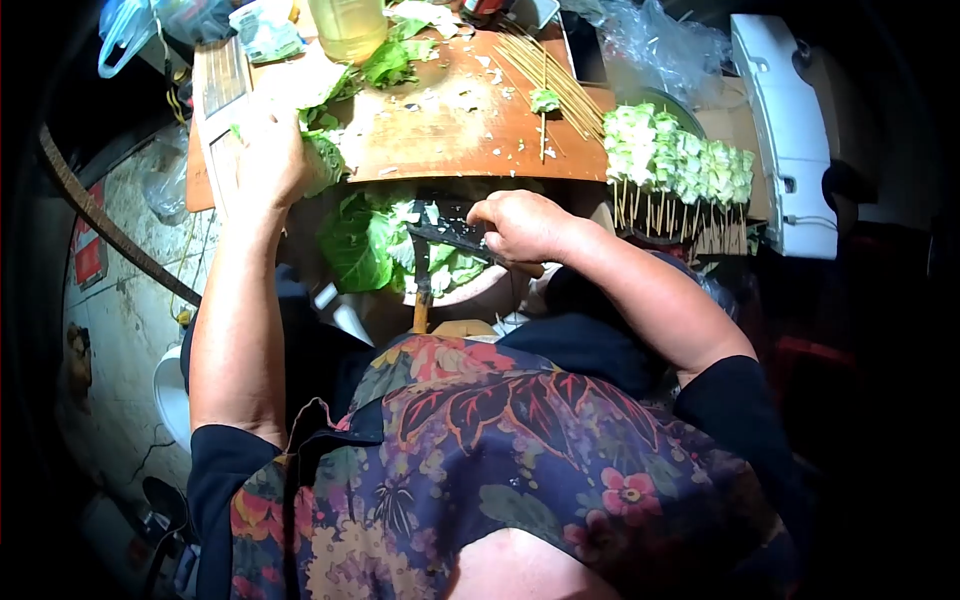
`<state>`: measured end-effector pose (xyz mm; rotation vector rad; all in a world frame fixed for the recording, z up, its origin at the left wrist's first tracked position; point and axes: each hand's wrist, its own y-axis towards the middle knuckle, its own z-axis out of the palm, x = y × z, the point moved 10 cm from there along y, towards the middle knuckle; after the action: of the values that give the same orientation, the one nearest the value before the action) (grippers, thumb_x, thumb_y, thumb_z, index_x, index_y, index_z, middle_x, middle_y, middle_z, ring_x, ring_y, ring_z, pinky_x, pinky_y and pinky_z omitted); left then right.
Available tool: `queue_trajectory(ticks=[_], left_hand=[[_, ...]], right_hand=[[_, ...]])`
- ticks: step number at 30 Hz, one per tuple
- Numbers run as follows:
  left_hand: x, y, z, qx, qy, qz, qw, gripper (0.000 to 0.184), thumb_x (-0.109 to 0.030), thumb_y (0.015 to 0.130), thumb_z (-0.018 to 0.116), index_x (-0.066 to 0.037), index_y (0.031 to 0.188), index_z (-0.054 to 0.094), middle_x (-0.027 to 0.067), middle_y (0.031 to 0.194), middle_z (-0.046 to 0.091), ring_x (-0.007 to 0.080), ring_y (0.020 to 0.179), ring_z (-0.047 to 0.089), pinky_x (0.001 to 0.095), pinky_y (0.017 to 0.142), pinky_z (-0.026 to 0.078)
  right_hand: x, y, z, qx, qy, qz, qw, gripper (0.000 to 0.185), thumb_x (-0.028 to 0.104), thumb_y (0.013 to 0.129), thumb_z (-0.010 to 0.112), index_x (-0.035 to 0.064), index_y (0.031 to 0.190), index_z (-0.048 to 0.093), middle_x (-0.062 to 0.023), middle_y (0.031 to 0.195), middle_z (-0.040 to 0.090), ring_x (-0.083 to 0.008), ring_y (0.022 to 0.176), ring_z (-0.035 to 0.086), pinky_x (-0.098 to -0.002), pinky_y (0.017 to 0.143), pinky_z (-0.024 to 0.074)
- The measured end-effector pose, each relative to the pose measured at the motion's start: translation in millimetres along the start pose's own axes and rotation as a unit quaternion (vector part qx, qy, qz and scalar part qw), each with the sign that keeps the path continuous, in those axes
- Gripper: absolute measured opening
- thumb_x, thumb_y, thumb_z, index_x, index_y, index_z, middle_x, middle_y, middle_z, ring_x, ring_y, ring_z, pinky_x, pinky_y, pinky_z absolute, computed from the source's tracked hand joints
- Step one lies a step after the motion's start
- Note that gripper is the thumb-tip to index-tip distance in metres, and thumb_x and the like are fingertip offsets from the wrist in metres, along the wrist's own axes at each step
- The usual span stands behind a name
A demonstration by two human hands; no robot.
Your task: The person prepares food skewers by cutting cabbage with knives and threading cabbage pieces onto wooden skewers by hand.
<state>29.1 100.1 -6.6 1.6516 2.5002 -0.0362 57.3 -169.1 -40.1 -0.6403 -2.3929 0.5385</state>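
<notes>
My left hand (268, 165) is at the left front edge of the wooden board, its fingers curled around green cabbage leaves (325, 162); glare washes out its fingertips. My right hand (525, 228) is closed on the end of a dark, flat blade (455, 225) speckled with leaf bits. A wooden handle (421, 312), apparently of the same cleaver, points toward my lap. Below the blade, loose cabbage leaves (360, 245) fill a container (485, 288), mostly hidden by my hand and the board.
On the board (430, 125) are leaf scraps and thin bamboo skewers (560, 85), one bearing a leaf piece (545, 100). Skewered cabbage (680, 155) is stacked to the right, beside a white foam box (785, 140). A jar of yellowish liquid (348, 28) stands at the back.
</notes>
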Motion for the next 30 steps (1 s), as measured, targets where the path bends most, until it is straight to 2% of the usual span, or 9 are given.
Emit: queue_trajectory(ticks=[3, 6, 9, 16, 20, 24, 26, 28, 30], left_hand=[[-19, 3, -2, -0.039, 0.004, 0.073, 0.997, 0.031, -0.003, 0.071, 0.064, 0.001, 0.099, 0.055, 0.0252, 0.108, 0.057, 0.0424, 0.104, 0.055, 0.046, 0.087, 0.046], [-32, 6, -5, 0.064, -0.049, 0.038, 0.996, 0.031, -0.005, 0.069, 0.067, -0.001, 0.098, 0.057, 0.0236, 0.103, 0.059, 0.0409, 0.102, 0.056, 0.0451, 0.086, 0.046], [-73, 7, -9, 0.079, -0.06, 0.135, 0.986, 0.034, -0.01, 0.067, 0.072, -0.007, 0.1, 0.062, 0.0183, 0.101, 0.061, 0.0379, 0.1, 0.057, 0.0427, 0.084, 0.046], [-158, 14, 28, 0.097, -0.111, 0.25, 0.957, 0.034, -0.015, 0.085, 0.062, -0.012, 0.119, 0.058, 0.0153, 0.113, 0.059, 0.0344, 0.11, 0.053, 0.0414, 0.093, 0.045], [-160, 23, 40, 0.154, -0.18, 0.202, 0.95, 0.048, -0.009, 0.081, 0.062, -0.013, 0.128, 0.051, 0.0182, 0.12, 0.056, 0.035, 0.114, 0.053, 0.0407, 0.098, 0.044], [-121, 38, 38, 0.095, -0.259, 0.099, 0.956, 0.06, -0.002, 0.074, 0.066, -0.011, 0.131, 0.05, 0.0172, 0.125, 0.055, 0.0312, 0.117, 0.053, 0.0365, 0.099, 0.043], [-106, 31, 32, 0.178, -0.324, -0.018, 0.929, 0.061, -0.002, 0.074, 0.068, -0.01, 0.131, 0.049, 0.0193, 0.128, 0.054, 0.029, 0.117, 0.054, 0.0359, 0.098, 0.044], [-73, 41, 54, 0.131, -0.275, -0.041, 0.952, 0.063, -0.004, 0.075, 0.069, -0.005, 0.134, 0.046, 0.0228, 0.132, 0.052, 0.0263, 0.11, 0.058, 0.0354, 0.091, 0.048], [-55, 36, 63, 0.144, -0.378, -0.121, 0.906, 0.063, -0.006, 0.076, 0.069, -0.002, 0.134, 0.045, 0.0218, 0.127, 0.056, 0.0289, 0.105, 0.06, 0.0371, 0.087, 0.049]], right_hand=[[-4, -6, -4, -0.023, 0.01, -0.008, 1.0, 0.035, 0.011, 0.075, 0.055, 0.0038, 0.108, 0.064, -0.0179, 0.102, 0.064, -0.0338, 0.1, 0.06, -0.0416, 0.091, 0.0475], [-5, -8, -7, -0.043, 0.025, -0.017, 0.999, 0.034, 0.013, 0.075, 0.053, 0.0026, 0.106, 0.063, -0.0183, 0.099, 0.064, -0.0344, 0.098, 0.061, -0.0419, 0.089, 0.0481], [-12, -5, -6, -0.047, 0.048, -0.009, 0.998, 0.034, 0.012, 0.075, 0.054, 0.0026, 0.107, 0.063, -0.0185, 0.1, 0.065, -0.0345, 0.098, 0.061, -0.0414, 0.089, 0.0484], [-14, 10, -23, -0.063, 0.058, 0.008, 0.996, 0.034, 0.013, 0.077, 0.056, 0.0017, 0.109, 0.062, -0.018, 0.103, 0.065, -0.0341, 0.1, 0.061, -0.0418, 0.089, 0.0485], [-27, 23, -31, -0.094, 0.069, 0.02, 0.993, 0.032, 0.011, 0.076, 0.054, 0.0049, 0.106, 0.065, -0.0192, 0.102, 0.065, -0.0354, 0.101, 0.061, -0.0438, 0.088, 0.048], [-27, 41, -39, -0.088, 0.048, 0.007, 0.995, 0.034, 0.012, 0.078, 0.054, 0.0017, 0.109, 0.062, -0.0201, 0.104, 0.065, -0.0348, 0.1, 0.061, -0.0414, 0.09, 0.0484], [-22, 47, -46, -0.131, 0.083, -0.028, 0.987, 0.031, 0.012, 0.078, 0.054, 0.0032, 0.106, 0.065, -0.0203, 0.101, 0.066, -0.0339, 0.098, 0.062, -0.0417, 0.088, 0.0494], [-20, 53, -51, -0.118, 0.087, 0.003, 0.989, 0.028, 0.012, 0.079, 0.053, 0.0053, 0.102, 0.067, -0.0195, 0.096, 0.067, -0.0336, 0.094, 0.064, -0.0415, 0.085, 0.0505], [-22, 59, -60, -0.16, 0.096, 0.025, 0.982, 0.025, 0.013, 0.081, 0.052, 0.0064, 0.1, 0.067, -0.0186, 0.092, 0.067, -0.0337, 0.091, 0.064, -0.041, 0.083, 0.0509]])
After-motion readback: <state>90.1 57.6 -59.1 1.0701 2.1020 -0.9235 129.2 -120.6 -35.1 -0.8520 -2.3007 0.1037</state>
